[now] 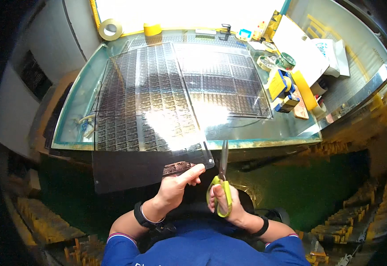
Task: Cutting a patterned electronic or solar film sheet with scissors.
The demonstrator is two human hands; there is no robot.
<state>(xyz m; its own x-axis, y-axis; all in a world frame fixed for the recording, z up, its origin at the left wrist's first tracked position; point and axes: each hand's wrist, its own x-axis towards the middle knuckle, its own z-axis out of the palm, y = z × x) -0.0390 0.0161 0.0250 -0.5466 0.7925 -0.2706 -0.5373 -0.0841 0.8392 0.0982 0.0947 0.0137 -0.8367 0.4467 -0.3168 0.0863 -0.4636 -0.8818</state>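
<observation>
A large transparent film sheet (129, 106) with rows of small dark printed patterns lies over the left of the glass-topped table, its lower part hanging past the front edge. My left hand (175, 186) pinches the sheet near its lower right corner, thumb on top. Green-handled scissors (222, 195) are in my right hand (233, 206), fingers round the handles. Their blades point up and away, just right of the sheet's corner and apart from it; they look nearly closed. A second printed sheet (224, 82) lies flat on the table to the right, partly covered by the first.
Tape rolls (110, 29) and a yellow roll (152, 29) stand along the back edge. At the right are a green tape roll (286, 60), a blue and yellow tape dispenser (282, 86) and small bottles (258, 32). A bright lit panel (189, 15) rises behind the table.
</observation>
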